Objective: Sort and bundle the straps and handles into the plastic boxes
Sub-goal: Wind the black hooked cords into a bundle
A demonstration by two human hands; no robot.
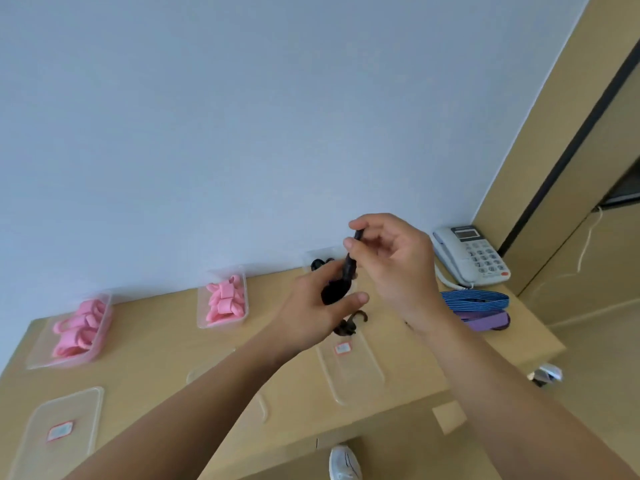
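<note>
A black strap (347,271) is held up above the wooden table (166,341). My left hand (311,313) grips its bunched lower end; my right hand (391,258) pinches the upper end between thumb and fingers. Another dark strap (351,323) lies on the table below my hands. Behind my hands, a clear plastic box (320,259) at the back holds black straps and is partly hidden. Two clear boxes hold pink straps: one in the middle back (223,301), one at the left (78,329).
Clear lids lie on the table at the front left (59,431), under my left arm (211,372) and at the front right (353,365). Blue and purple bands (479,308) lie at the right beside a white telephone (471,256). A white shoe (344,462) shows below the table edge.
</note>
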